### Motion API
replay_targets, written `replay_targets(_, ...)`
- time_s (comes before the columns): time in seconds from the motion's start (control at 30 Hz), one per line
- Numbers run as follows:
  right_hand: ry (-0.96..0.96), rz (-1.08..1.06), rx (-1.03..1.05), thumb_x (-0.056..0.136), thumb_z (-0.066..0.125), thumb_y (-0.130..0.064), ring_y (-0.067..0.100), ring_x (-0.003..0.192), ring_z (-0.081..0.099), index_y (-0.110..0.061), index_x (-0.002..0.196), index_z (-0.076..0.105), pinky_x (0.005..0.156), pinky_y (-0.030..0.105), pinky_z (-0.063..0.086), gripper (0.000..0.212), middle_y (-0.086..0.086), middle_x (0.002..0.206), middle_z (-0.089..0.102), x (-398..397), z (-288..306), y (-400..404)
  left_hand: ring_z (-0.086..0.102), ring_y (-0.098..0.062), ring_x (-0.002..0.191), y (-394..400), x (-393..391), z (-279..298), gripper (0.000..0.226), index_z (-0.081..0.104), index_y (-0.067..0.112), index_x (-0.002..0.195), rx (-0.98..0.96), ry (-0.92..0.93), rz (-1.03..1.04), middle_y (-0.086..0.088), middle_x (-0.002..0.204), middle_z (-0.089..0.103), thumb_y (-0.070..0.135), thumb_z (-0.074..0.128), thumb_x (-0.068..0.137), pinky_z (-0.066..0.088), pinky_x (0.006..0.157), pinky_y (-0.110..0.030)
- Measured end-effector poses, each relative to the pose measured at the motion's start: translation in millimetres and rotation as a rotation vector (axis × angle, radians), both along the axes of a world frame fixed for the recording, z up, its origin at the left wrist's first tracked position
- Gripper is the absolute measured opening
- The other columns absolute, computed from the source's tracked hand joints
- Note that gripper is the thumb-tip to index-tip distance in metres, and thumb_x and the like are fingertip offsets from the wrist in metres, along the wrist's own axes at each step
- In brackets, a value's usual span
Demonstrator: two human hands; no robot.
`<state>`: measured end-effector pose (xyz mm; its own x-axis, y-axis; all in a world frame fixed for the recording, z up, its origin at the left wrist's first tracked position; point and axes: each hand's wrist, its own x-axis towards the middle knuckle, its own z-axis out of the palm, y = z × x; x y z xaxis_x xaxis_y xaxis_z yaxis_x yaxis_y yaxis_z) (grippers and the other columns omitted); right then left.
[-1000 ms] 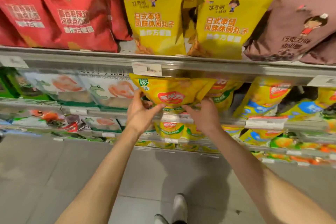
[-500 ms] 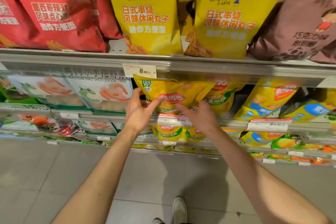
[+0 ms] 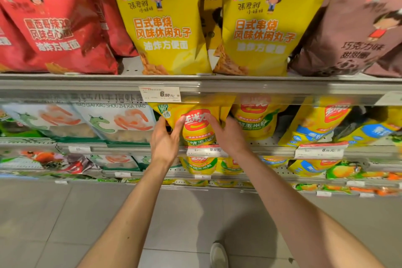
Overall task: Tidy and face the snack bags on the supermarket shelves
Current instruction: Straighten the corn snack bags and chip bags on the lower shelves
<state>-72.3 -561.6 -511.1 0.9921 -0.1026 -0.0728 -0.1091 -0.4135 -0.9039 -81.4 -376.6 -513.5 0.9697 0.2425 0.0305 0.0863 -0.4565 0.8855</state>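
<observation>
A yellow corn snack bag (image 3: 196, 125) with a red logo stands on the second shelf, just under the upper shelf's edge. My left hand (image 3: 164, 140) grips its left side, thumb on the front and fingers behind. My right hand (image 3: 227, 134) holds its right side with a finger laid across the front. Another bag of the same kind (image 3: 257, 118) stands right beside it, partly hidden behind my right hand.
Big red (image 3: 58, 26), yellow (image 3: 162, 22) and brown (image 3: 356, 26) bags fill the top shelf (image 3: 87, 85). White shrimp-stick bags (image 3: 117, 119) sit left of my hands, yellow-blue bags (image 3: 315, 124) to the right. Lower shelves hold more bags. Grey floor tiles and my shoe (image 3: 218, 255) lie below.
The yellow bag has gone from tilted and pulled out to upright and further back on the shelf. Both hands moved in with it. The view has come closer to the shelves.
</observation>
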Motion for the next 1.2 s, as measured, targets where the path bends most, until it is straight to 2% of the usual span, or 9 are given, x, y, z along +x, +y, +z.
replay_targets(0.1,-0.002,-0.013,0.051,0.093,0.054,-0.065,0.014,0.107,0.066,-0.020,0.126,0.068,0.073,0.016,0.045,0.057,-0.003,0.120,0.073,7,6,-1,0.062,0.011,0.086,-3,9,14,0.045,0.055,0.039,0.105,-0.054,0.046,-0.012,0.018,0.096,0.068,0.078,0.059,0.083,0.043,0.071,-0.013)
replay_targets(0.2,0.027,0.040,0.070,0.091,0.059,-0.065,0.013,0.116,0.064,-0.024,0.131,0.065,0.077,0.009,0.043,0.057,-0.007,0.126,0.070,10,9,-12,0.065,0.002,0.103,-4,15,20,0.060,0.047,0.035,0.128,-0.181,0.037,-0.005,0.017,0.112,0.068,0.069,0.070,0.083,0.055,0.092,-0.031)
replay_targets(0.33,0.033,0.024,0.059,0.094,0.059,-0.060,0.017,0.123,0.059,-0.027,0.126,0.060,0.104,0.042,0.049,0.045,-0.004,0.131,0.065,2,-4,-21,0.070,-0.015,0.107,0,9,21,0.093,0.042,0.032,0.142,-0.205,0.070,0.007,0.011,0.121,0.069,0.084,0.067,0.070,0.059,0.095,-0.048)
replay_targets(0.43,0.024,0.006,0.047,0.099,0.056,-0.054,0.018,0.116,0.062,-0.023,0.114,0.061,0.098,0.041,0.051,0.034,-0.003,0.121,0.068,6,-3,-19,0.073,-0.017,0.099,3,9,22,0.075,0.048,0.035,0.138,-0.220,0.075,-0.025,0.012,0.116,0.072,0.075,0.068,0.078,0.059,0.092,-0.054)
replay_targets(0.53,0.032,0.018,0.014,0.099,0.056,-0.053,0.019,0.108,0.064,-0.019,0.110,0.062,0.088,0.034,0.048,0.036,0.000,0.114,0.070,16,2,-19,0.067,-0.005,0.105,7,10,22,0.055,0.049,0.037,0.140,-0.235,0.070,-0.036,0.019,0.116,0.069,0.053,0.069,0.091,0.055,0.102,-0.049)
replay_targets(0.67,0.010,0.034,-0.006,0.101,0.056,-0.048,0.022,0.105,0.066,-0.016,0.115,0.065,0.089,0.035,0.050,0.036,0.003,0.111,0.071,19,3,-22,0.060,-0.006,0.115,8,3,26,0.068,0.037,0.025,0.156,-0.233,0.101,0.003,0.027,0.120,0.054,0.037,0.069,0.097,0.050,0.109,-0.046)
replay_targets(0.97,0.014,-0.043,0.045,0.098,0.067,-0.033,0.016,0.123,0.058,-0.012,0.130,0.062,0.104,0.032,0.046,0.038,0.001,0.132,0.065,-5,7,-33,0.063,0.009,0.096,12,-22,34,0.026,0.061,0.025,0.125,-0.142,0.067,-0.045,0.010,0.114,0.067,0.026,0.068,0.099,0.055,0.099,-0.037)
replay_targets(1.13,0.022,-0.093,0.081,0.097,0.069,-0.034,-0.003,0.104,0.061,-0.025,0.118,0.061,0.076,0.002,0.045,0.024,-0.016,0.117,0.064,-52,15,-50,0.062,0.012,0.098,14,-53,44,0.027,0.059,0.027,0.125,-0.163,0.066,-0.092,0.007,0.109,0.070,0.028,0.067,0.099,0.046,0.083,-0.003)
replay_targets(1.2,0.015,-0.105,0.115,0.097,0.069,-0.032,-0.004,0.102,0.063,-0.034,0.106,0.063,0.071,0.003,0.047,0.012,-0.016,0.111,0.067,-77,24,-57,0.063,0.011,0.098,14,-69,52,0.028,0.059,0.027,0.126,-0.190,0.062,-0.104,0.010,0.106,0.072,0.029,0.067,0.099,0.046,0.083,-0.008)
